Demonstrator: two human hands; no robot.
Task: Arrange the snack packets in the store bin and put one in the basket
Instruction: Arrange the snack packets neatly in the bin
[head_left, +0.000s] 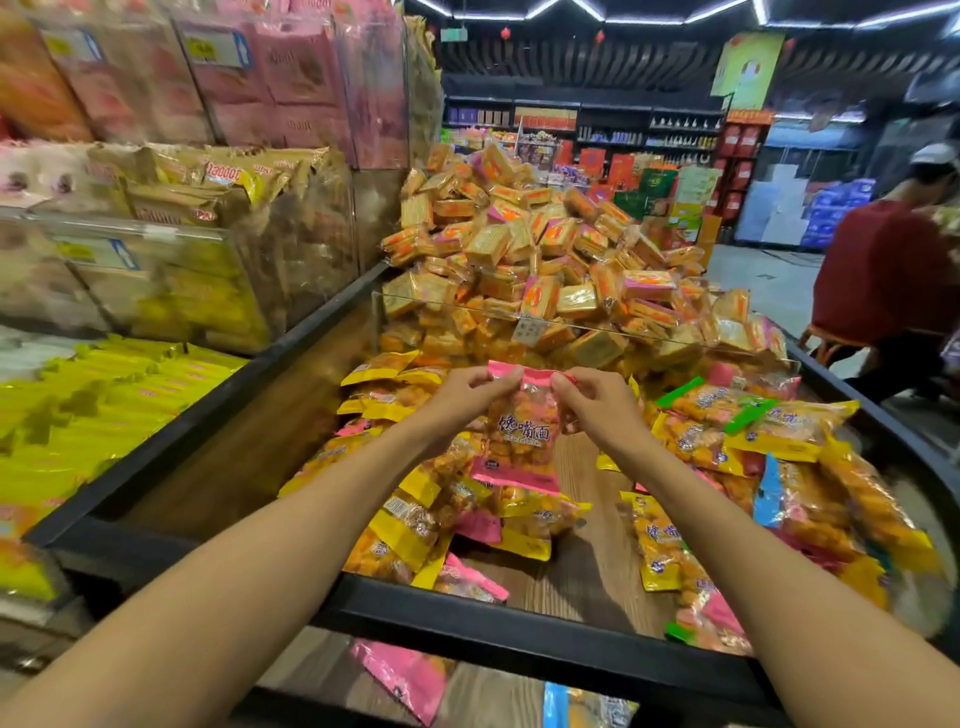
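Pink-edged snack packet (521, 431) is pinched upright at its top corners by left hand (464, 397) and right hand (592, 400), above the bin (467, 618), seemingly clear of loose packets (415, 519).

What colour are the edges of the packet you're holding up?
Pink edges on the packet, top and bottom; head view shows it.

both arms outstretched, left hand (464, 393), right hand (594, 398) pinching

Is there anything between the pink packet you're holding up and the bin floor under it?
Yes. The pink-edged snack packet, pinched by both hands at its top corners, hangs over a heap of yellow and pink packets. Bare wooden bin floor lies just right.
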